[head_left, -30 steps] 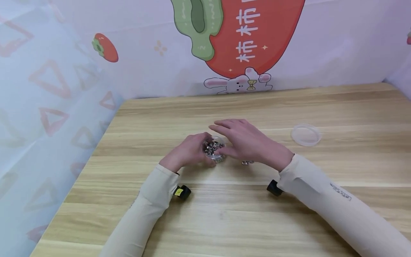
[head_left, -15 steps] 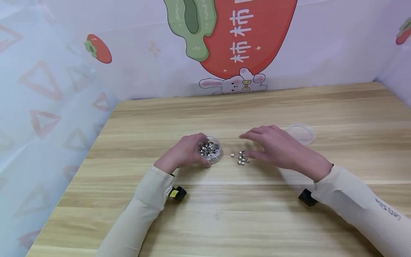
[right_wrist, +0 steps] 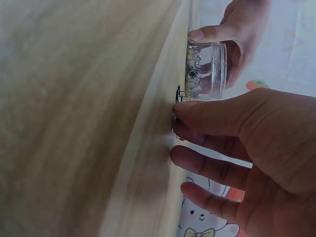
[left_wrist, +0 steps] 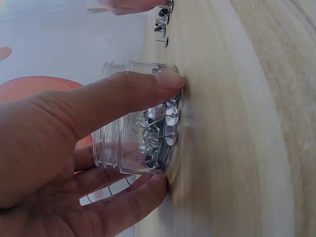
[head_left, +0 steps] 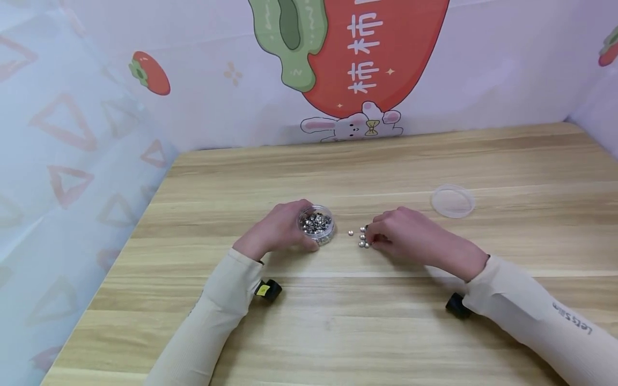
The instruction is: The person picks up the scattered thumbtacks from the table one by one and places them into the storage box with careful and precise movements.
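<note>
My left hand point(head_left: 282, 228) grips a small clear plastic jar point(left_wrist: 126, 148) standing on the table, thumb on one side and fingers round the other. Silver thumbtacks point(head_left: 316, 223) fill its lower part, and its top is uncovered. Right of the jar lies a little group of loose thumbtacks point(head_left: 362, 237), points up, with a single thumbtack point(head_left: 350, 233) apart from them. At that group's right side is my right hand point(head_left: 415, 236), its thumb and index finger pinching a thumbtack point(right_wrist: 175, 123) close to the tabletop. The fingertips mostly hide that tack.
A clear round lid point(head_left: 453, 201) lies flat on the wooden table point(head_left: 309, 332), behind and right of my right hand. Printed cloth point(head_left: 217, 91) hangs along the back and left sides of the table. Each wrist carries a small black camera point(head_left: 272, 290).
My right hand has moved from over the jar to the loose thumbtacks on the right, and its fingers have closed together there. The left hand has kept hold of the jar.
</note>
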